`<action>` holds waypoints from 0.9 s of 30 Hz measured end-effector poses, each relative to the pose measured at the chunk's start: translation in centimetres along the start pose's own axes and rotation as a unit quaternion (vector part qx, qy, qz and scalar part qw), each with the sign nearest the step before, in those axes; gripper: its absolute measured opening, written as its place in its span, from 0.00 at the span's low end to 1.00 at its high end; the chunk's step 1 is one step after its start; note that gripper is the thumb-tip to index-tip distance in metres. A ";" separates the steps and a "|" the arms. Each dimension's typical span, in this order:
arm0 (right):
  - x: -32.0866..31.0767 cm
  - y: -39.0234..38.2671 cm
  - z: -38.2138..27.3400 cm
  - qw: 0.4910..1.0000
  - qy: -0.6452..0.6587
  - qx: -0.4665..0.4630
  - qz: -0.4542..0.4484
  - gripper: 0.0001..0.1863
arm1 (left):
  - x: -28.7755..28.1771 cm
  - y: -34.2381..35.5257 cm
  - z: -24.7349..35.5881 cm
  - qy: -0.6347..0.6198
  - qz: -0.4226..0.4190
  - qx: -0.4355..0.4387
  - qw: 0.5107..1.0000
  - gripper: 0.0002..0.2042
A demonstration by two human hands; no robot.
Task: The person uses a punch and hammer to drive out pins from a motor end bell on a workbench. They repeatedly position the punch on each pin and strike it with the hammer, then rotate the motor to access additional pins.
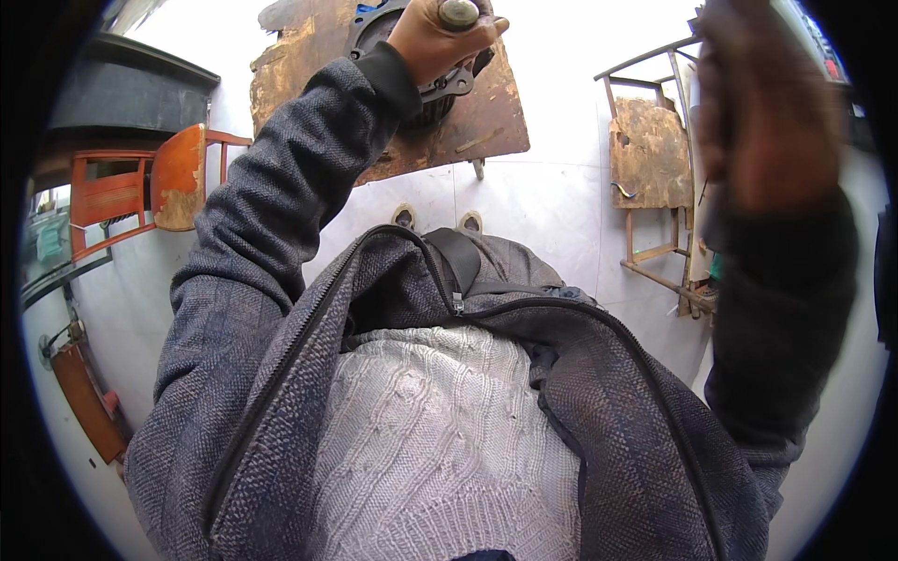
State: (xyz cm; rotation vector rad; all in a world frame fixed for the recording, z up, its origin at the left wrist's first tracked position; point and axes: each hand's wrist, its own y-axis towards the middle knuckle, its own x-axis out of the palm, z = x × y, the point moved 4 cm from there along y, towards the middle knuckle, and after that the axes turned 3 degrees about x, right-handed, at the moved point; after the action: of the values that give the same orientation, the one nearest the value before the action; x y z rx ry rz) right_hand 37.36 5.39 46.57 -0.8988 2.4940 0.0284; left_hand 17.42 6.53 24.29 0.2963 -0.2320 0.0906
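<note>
My left hand (432, 45) is closed around a thick metal rod with a rounded, worn end (458, 13) that points up toward me. Below that hand sits a dark metal motor housing (456, 84) with a lugged flange, partly covered by the hand and sleeve. It rests on a worn wooden board table (500, 117). The rod's lower end is hidden, so whether it touches the housing cannot be told. Raised high on the right, close to the camera, my right hand (772, 112) is smeared by motion. Its fingers and anything in them cannot be made out.
An orange-brown wooden chair (178, 178) stands left, beside a dark cabinet (131, 93). To the right is a worn wooden stool (650, 154) with a small curved object on its seat. My shoes (470, 222) are on the pale tiled floor (543, 215) before the table.
</note>
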 end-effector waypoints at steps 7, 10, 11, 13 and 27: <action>0.3 4.3 10.6 0.910 -0.405 -0.059 -0.059 0.39 | 0.4 1.5 1.3 0.073 -0.166 -0.081 0.980 0.03; -1.0 3.0 10.3 0.905 -0.413 -0.081 -0.063 0.39 | -0.1 2.1 1.3 0.193 -0.207 -0.050 0.958 0.04; -0.9 2.6 10.0 0.913 -0.392 -0.087 -0.073 0.38 | -0.3 2.1 1.3 0.147 -0.195 -0.036 0.969 0.06; -0.5 2.2 9.8 0.902 -0.423 -0.036 -0.075 0.37 | -0.7 2.2 1.0 0.146 -0.213 -0.054 0.965 0.12; 1.7 2.2 9.2 0.902 -0.415 -0.074 -0.096 0.37 | 2.1 -2.7 -1.2 0.065 0.199 0.174 0.962 0.06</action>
State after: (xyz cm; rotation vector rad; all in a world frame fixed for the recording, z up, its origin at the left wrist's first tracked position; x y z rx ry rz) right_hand 38.90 7.79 37.40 -0.9310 1.6162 0.4454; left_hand 20.08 4.41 22.90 0.5898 -0.1403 0.5510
